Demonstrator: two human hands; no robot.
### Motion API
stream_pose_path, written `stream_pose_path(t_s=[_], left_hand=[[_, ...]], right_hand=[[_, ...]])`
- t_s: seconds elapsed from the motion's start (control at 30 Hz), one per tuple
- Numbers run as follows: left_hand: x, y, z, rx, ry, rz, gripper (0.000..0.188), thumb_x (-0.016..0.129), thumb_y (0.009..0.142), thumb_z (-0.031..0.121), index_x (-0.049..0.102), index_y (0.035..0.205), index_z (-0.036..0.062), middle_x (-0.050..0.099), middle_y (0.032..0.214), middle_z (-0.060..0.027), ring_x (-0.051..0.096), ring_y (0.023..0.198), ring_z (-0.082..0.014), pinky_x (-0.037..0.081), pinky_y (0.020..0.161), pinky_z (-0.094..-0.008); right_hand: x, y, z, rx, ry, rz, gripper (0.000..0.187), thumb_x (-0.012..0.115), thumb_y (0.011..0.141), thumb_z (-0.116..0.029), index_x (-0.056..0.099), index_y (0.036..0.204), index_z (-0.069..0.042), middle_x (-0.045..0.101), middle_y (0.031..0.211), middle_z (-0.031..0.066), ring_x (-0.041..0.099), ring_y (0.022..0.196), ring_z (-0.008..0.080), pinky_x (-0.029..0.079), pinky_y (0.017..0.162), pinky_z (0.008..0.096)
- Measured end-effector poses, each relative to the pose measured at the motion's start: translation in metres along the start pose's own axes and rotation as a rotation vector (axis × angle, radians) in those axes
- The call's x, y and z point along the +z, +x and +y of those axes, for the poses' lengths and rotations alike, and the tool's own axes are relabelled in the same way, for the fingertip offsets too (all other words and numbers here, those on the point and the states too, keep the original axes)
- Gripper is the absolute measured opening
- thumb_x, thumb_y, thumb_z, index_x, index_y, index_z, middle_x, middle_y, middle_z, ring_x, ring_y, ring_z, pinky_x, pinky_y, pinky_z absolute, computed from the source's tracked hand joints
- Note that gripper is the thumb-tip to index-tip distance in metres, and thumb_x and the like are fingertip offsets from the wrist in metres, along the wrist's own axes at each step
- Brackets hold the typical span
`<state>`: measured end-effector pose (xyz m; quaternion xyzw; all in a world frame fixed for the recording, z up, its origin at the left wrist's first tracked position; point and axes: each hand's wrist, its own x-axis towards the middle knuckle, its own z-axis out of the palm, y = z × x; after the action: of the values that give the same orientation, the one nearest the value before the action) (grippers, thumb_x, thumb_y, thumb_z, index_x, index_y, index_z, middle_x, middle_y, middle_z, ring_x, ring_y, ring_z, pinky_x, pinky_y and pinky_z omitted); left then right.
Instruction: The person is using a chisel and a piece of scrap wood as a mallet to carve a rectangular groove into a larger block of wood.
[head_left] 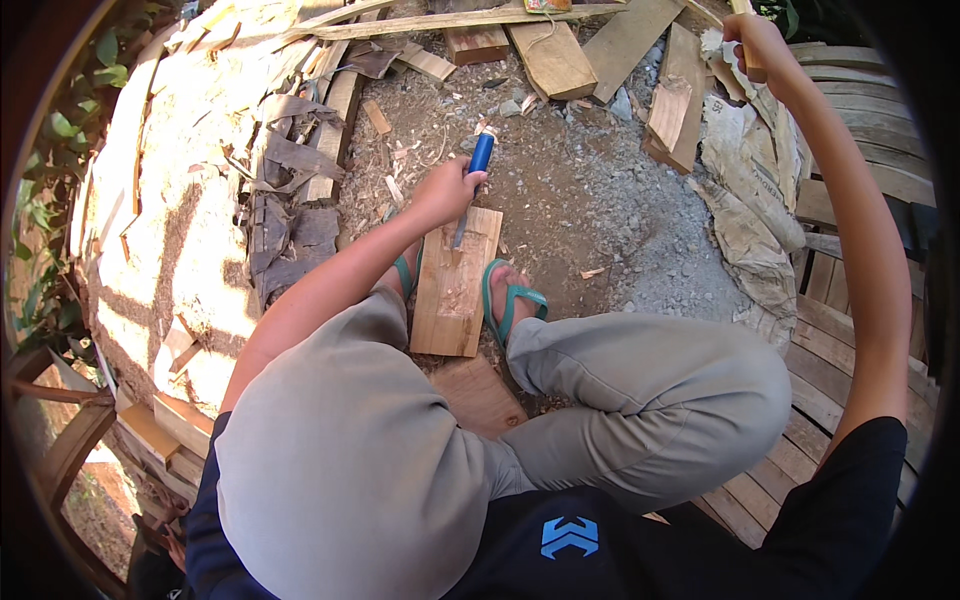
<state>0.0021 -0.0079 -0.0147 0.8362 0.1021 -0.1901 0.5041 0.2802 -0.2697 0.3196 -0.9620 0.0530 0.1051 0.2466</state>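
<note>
My left hand (446,192) is closed round the blue handle of a chisel (481,150), held nearly upright. Its metal blade reaches down to a thick wooden block (447,318), at a rough, chipped hollow in the upper face. My feet in green flip-flops (527,296) flank the block on both sides. High at the upper right, my raised right hand (768,50) grips a pale wooden handle (753,66), well away from the chisel. The top of that wooden tool runs out of the picture, so its head cannot be made out.
Another wooden piece (474,392) lies under my legs, by the block's near end. Offcuts and planks (556,62) are strewn at the far side. Torn paper sacking (745,200) and wooden slats (830,340) are on the right. Dark torn sheeting (290,235) lies to the left.
</note>
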Motion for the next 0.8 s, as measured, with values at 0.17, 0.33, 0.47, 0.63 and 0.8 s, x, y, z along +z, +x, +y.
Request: stream_pose_path(t_s=[0.17,0.33,0.47,0.63,0.8], left_hand=[[-0.013,-0.010,-0.005,-0.089,0.053,-0.014,0.040,0.061,0.100,0.039,0.067,0.125,0.0073,0.074,0.102,-0.0178,0.072,0.096,-0.0347,0.053,0.084,-0.0459],[-0.011,-0.009,0.016,-0.095,0.049,-0.055,0.039,0.061,0.100,0.035,0.069,0.123,0.0046,0.074,0.099,-0.0176,0.072,0.094,-0.0317,0.053,0.084,-0.0428],[-0.014,-0.012,0.014,-0.057,0.036,-0.014,0.038,0.062,0.099,0.038,0.071,0.119,0.0068,0.075,0.095,-0.0149,0.072,0.091,-0.0311,0.053,0.082,-0.0434],[-0.013,-0.009,0.005,-0.100,0.074,-0.054,0.040,0.062,0.098,0.043,0.070,0.122,0.0123,0.075,0.095,-0.0128,0.073,0.092,-0.0323,0.054,0.081,-0.0458],[-0.007,-0.006,0.005,-0.110,0.103,-0.035,0.042,0.062,0.098,0.045,0.070,0.123,0.0126,0.075,0.101,-0.0135,0.072,0.096,-0.0336,0.054,0.084,-0.0468]], right_hand=[[0.085,-0.140,0.048,-0.144,-0.068,-0.134,0.037,0.062,0.073,-0.005,0.056,0.109,0.005,0.062,0.078,0.0125,0.060,0.056,0.0219,0.046,0.048,0.0342],[0.062,-0.164,0.058,0.030,-0.359,-0.743,0.056,0.061,0.063,0.003,0.055,0.119,0.004,0.057,0.079,0.0075,0.058,0.069,0.0213,0.046,0.062,0.0338],[0.015,-0.073,0.029,-0.064,-0.032,-0.197,0.036,0.057,0.070,-0.004,0.055,0.106,-0.001,0.054,0.071,0.0054,0.050,0.053,0.0143,0.040,0.046,0.0320],[0.072,-0.095,0.051,-0.146,0.113,0.081,0.037,0.064,0.073,-0.007,0.053,0.107,0.003,0.058,0.078,0.0122,0.058,0.058,0.0204,0.046,0.051,0.0345],[0.075,-0.155,0.059,-0.045,-0.365,-0.954,0.059,0.061,0.063,0.001,0.053,0.121,0.000,0.056,0.080,0.0063,0.058,0.068,0.0186,0.046,0.055,0.0345]])
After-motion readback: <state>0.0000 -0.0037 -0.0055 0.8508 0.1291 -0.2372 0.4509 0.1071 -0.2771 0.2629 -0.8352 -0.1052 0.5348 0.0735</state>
